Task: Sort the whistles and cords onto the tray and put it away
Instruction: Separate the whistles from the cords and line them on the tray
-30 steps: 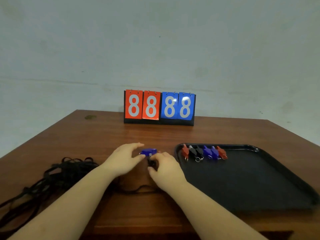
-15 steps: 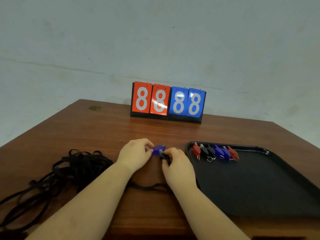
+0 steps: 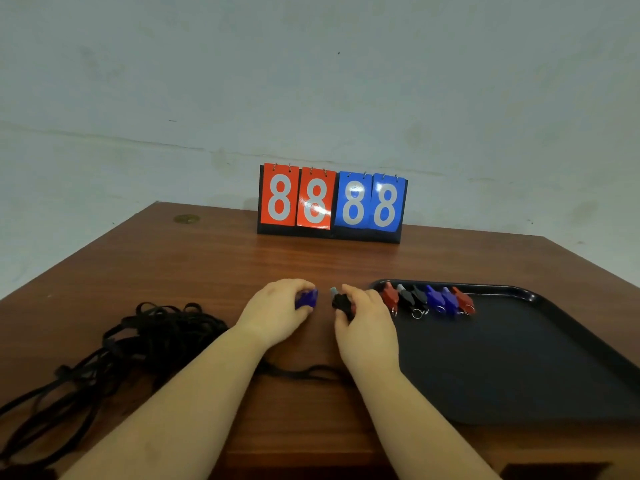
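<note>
Now separated: the small blue plastic whistle [image 3: 307,299] and the black cord clip with a grey tip [image 3: 341,301], which half a second ago met between the two hands, sit apart with bare wood between them. Left hand [image 3: 277,311] curls round the blue whistle; right hand [image 3: 365,315] pinches the black clip, its cord [image 3: 304,372] trailing back across the brown wooden table [image 3: 207,265] beneath the wrists. Judged: the whistle is unhooked and ready for the tray.

Container: black rectangular plastic tray [image 3: 519,358], right of the hands, on the table.
Contents: six small whistles [image 3: 427,299] in a row along its far edge — red, two black, two blue, red — touching side by side, some with metal rings. No cords on it.

Unsorted: tangled heap of black cords [image 3: 138,337], left, on the table.

Also present: red-and-blue flip scoreboard reading 88 88 [image 3: 332,202], far edge.
</note>
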